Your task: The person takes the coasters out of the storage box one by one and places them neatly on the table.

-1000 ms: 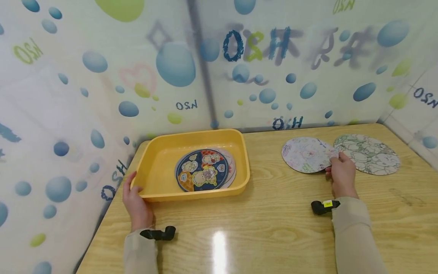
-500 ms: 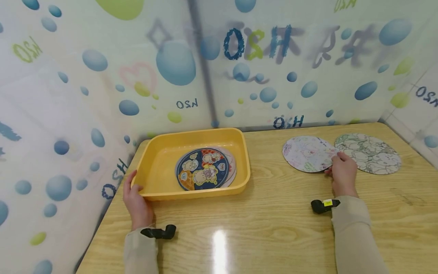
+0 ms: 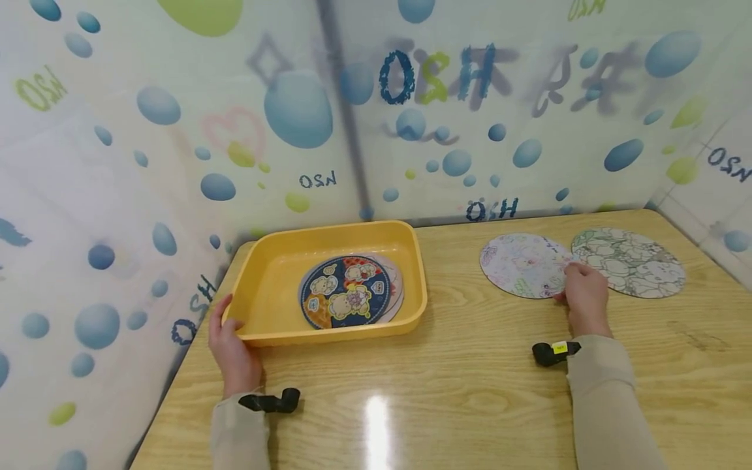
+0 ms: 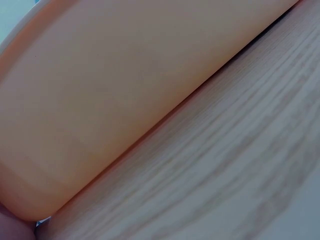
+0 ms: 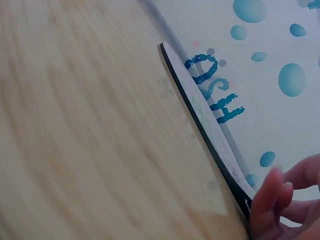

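My left hand (image 3: 234,349) grips the near left corner of a yellow plastic tray (image 3: 264,287), its thumb over the rim. The tray's outer wall (image 4: 125,75) fills much of the left wrist view. Inside lies a round mouse pad (image 3: 345,292) with bears on dark blue, overlapping a pinkish round pad (image 3: 398,301) beneath. To the right, my right hand (image 3: 587,294) pinches the near right edge of a pale, doodle-printed round mouse pad (image 3: 519,264). In the right wrist view, the pale pad (image 5: 200,110) shows a dark edge, low over the tabletop.
A round pad with green and white line drawings (image 3: 634,264) lies just right of the pale one, partly behind my right hand. The wooden table (image 3: 458,391) meets a printed curtain (image 3: 376,150) at the back and left.
The pale pad and my right hand have shifted slightly left and the pad now looks flatter on the table. My left hand and the tray stay put.
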Demonstrator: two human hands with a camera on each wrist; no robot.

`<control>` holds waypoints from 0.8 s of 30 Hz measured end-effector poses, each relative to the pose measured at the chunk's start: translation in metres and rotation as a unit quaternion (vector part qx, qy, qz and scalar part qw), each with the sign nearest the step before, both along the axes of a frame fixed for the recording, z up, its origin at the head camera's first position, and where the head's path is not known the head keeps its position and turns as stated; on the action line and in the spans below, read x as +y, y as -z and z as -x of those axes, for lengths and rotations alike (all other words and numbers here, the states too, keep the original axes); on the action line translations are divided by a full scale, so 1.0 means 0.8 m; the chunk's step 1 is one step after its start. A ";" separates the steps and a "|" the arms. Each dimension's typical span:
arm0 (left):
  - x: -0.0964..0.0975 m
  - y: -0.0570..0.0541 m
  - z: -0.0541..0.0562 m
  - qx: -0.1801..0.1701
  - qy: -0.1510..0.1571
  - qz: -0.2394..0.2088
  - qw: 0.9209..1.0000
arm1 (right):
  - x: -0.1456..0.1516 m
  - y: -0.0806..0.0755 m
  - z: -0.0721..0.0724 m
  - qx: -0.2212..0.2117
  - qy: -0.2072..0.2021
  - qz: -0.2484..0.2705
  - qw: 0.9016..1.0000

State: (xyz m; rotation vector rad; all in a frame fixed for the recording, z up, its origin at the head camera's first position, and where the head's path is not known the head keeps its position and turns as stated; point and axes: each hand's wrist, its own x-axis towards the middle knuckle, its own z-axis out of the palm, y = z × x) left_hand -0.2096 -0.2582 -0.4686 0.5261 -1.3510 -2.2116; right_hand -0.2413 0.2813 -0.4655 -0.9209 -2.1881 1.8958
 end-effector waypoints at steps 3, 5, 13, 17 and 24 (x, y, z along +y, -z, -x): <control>-0.002 0.001 0.000 -0.004 -0.001 0.002 1.000 | -0.001 0.001 0.000 -0.003 -0.001 0.000 1.000; -0.002 0.001 0.000 -0.005 -0.002 0.003 1.000 | -0.002 0.001 0.001 -0.005 0.002 0.000 1.000; -0.001 0.003 -0.001 -0.002 -0.003 0.001 1.000 | 0.001 0.006 0.005 -0.010 0.026 -0.005 1.000; -0.001 0.003 0.000 0.003 0.000 0.005 1.000 | 0.001 0.005 0.005 0.006 0.048 0.027 0.998; -0.003 0.003 0.001 -0.001 -0.003 0.004 1.000 | -0.003 0.003 0.003 0.038 0.056 0.056 0.996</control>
